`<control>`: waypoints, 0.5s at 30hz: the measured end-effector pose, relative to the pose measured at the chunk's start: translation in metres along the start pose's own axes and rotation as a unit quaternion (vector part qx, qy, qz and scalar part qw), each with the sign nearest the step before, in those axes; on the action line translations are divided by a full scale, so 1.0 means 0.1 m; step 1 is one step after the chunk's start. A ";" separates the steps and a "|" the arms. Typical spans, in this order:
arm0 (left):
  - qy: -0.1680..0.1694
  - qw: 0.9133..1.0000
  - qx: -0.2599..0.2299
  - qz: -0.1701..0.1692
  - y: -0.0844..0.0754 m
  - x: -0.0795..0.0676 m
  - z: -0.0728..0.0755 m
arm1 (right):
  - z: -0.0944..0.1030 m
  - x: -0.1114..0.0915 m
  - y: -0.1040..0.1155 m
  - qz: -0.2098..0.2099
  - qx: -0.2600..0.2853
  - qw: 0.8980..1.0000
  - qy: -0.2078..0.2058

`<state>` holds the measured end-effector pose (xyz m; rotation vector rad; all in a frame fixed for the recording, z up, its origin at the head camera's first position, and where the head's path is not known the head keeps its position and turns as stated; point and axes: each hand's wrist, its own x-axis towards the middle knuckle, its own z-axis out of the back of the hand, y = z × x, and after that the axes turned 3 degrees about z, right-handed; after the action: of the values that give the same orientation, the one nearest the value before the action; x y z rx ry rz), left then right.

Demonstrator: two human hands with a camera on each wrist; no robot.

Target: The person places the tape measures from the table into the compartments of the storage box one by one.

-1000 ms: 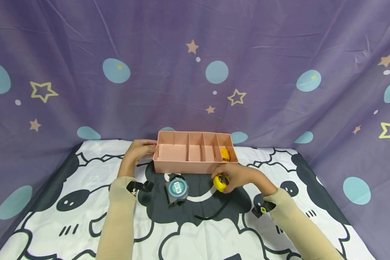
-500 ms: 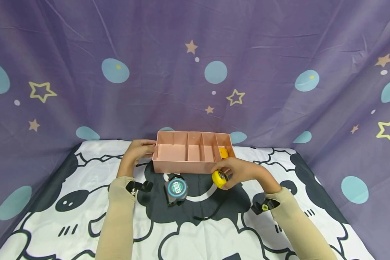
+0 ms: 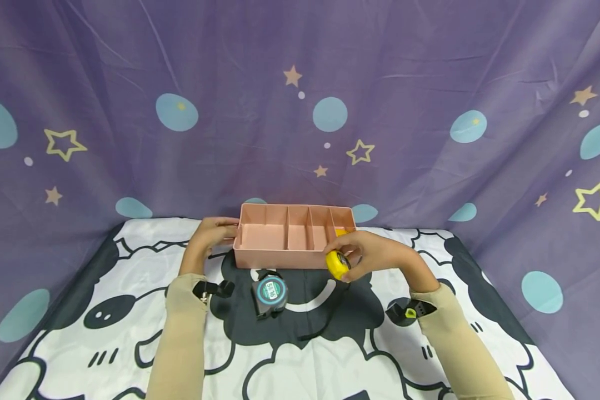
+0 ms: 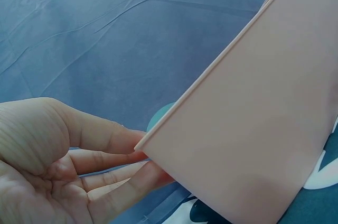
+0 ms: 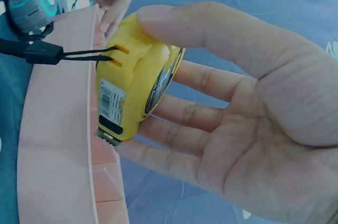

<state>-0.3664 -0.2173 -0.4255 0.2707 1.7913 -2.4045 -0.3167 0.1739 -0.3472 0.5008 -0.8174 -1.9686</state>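
Observation:
My right hand [image 3: 377,255] pinches a yellow tape measure [image 3: 338,265] between thumb and fingers, just in front of the right part of a pink divided box [image 3: 280,259]. In the right wrist view the tape measure [image 5: 119,92] shows a barcode label, a metal end hook and a black wrist strap. My left hand [image 3: 211,239] touches the box's left end with fairly straight fingers; in the left wrist view its fingertips meet the box corner [image 4: 211,129]. A second yellow item [image 3: 342,231] lies in the rightmost compartment, partly hidden by my right hand.
A grey and teal tape measure [image 3: 271,291] with a printed round face lies on the cartoon-patterned cloth [image 3: 310,366] in front of the box. A purple curtain [image 3: 250,122] with stars and dots hangs right behind the box.
My right hand has lifted the yellow tape measure up and toward the box, and now covers part of the right compartment. My left hand stays at the box's left end.

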 end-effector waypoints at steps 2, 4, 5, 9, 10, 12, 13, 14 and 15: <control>0.001 1.000 -0.001 -0.002 0.01 0.00 0.00 | 0.02 0.00 0.02 0.007 0.002 1.000 -0.008; 0.002 1.000 -0.002 -0.005 0.01 0.00 0.00 | 0.03 -0.01 0.05 0.012 0.004 1.000 -0.016; 0.002 1.000 -0.003 -0.004 0.02 0.00 -0.01 | 0.04 -0.01 0.06 0.014 0.004 1.000 -0.022; 0.002 1.000 -0.001 -0.007 0.01 -0.01 0.00 | 0.06 -0.02 0.11 0.019 0.012 0.999 -0.043; 0.001 1.000 -0.002 -0.007 0.01 -0.01 0.00 | 0.07 -0.02 0.13 0.019 0.016 0.999 -0.048; 0.002 1.000 -0.003 -0.008 0.00 -0.02 0.00 | 0.08 -0.02 0.16 0.016 0.018 0.998 -0.056; 0.002 1.000 -0.002 -0.008 0.00 -0.02 0.00 | 0.09 -0.03 0.18 0.013 0.019 0.998 -0.058; 0.002 1.000 -0.002 -0.008 0.00 -0.02 0.00 | 0.10 -0.03 0.19 0.011 0.016 0.998 -0.061; 0.003 1.000 -0.002 -0.009 0.00 -0.02 0.00 | 0.11 -0.03 0.20 0.010 0.014 0.998 -0.064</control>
<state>-0.3644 -0.2176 -0.4251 0.2635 1.8080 -2.4153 -0.3102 0.1727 -0.3247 0.3848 -0.9265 -1.9888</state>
